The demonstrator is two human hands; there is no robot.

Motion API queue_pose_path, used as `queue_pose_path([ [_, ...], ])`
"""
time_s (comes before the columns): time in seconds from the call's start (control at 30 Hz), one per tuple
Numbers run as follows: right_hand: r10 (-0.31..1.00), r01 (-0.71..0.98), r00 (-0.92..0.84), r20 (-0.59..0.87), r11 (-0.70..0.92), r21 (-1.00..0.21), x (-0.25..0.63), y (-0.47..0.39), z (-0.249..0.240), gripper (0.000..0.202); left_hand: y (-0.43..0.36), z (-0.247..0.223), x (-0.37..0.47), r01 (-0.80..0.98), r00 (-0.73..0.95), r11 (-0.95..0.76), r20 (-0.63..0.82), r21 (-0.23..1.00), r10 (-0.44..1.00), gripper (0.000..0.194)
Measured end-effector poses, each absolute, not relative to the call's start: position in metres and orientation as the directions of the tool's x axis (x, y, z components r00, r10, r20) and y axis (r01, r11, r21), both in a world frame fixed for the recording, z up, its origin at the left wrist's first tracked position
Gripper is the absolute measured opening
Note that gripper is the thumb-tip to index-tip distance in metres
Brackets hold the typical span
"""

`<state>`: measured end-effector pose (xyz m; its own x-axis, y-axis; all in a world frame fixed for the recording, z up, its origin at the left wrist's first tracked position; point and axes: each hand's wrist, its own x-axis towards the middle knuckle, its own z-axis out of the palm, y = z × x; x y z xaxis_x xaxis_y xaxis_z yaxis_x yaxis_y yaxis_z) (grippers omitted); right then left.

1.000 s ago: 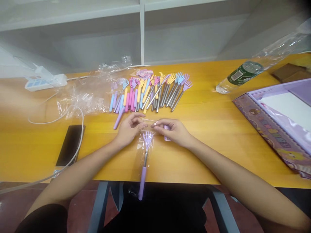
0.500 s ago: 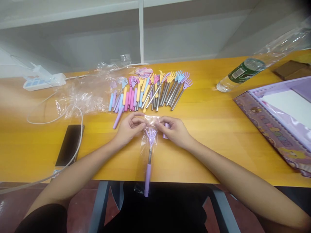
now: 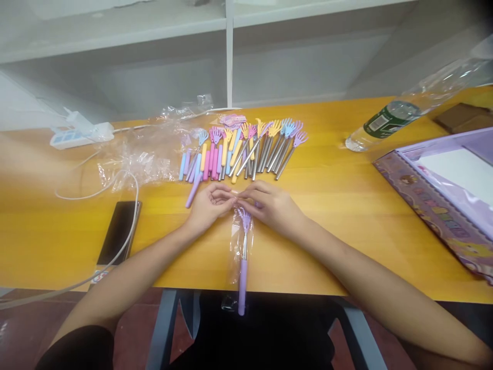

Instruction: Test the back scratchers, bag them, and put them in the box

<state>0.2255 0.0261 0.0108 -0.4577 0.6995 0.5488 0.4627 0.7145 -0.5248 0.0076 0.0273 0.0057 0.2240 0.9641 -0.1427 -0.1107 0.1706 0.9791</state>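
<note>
A purple back scratcher (image 3: 242, 272) with a hand-shaped head lies inside a clear plastic bag (image 3: 234, 257), its handle reaching past the table's front edge. My left hand (image 3: 211, 206) pinches the bag's top end between thumb and fingers. Close against it, my right hand (image 3: 275, 208) is closed on the same end, its fingers covering most of the bag's mouth. A trace of purple shows under the right fingers; I cannot make out what it is. Beyond my hands lies a row of back scratchers (image 3: 231, 154) in pink, yellow, blue and purple.
Crumpled clear bags (image 3: 142, 154) and a power strip (image 3: 82, 134) lie at the left. A white cable (image 3: 133, 226) crosses a dark phone (image 3: 118, 231). On the right are a water bottle (image 3: 385, 123) and a purple printed box (image 3: 431, 210). Pink cards (image 3: 233, 120) lie behind the row.
My hands have come together over the bag's top, which was spread between them. The right fingers now cover it and most of a small purple piece. The view has shifted slightly.
</note>
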Motion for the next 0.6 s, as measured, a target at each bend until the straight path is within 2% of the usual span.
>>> queue_pose_path([
  [0.27,0.724,0.476,-0.449,0.524,0.690,-0.545,0.2277,0.0200,0.0117,0.020,0.0259,0.0069,0.0077,-0.067,0.285,0.094,-0.071,0.993,0.956,0.044],
  [0.6,0.770,0.526,-0.456,0.446,0.637,-0.563,0.2289,0.0198,0.0156,0.015,0.0241,0.0086,0.0090,-0.057,0.343,0.106,-0.080,0.993,0.936,0.042],
])
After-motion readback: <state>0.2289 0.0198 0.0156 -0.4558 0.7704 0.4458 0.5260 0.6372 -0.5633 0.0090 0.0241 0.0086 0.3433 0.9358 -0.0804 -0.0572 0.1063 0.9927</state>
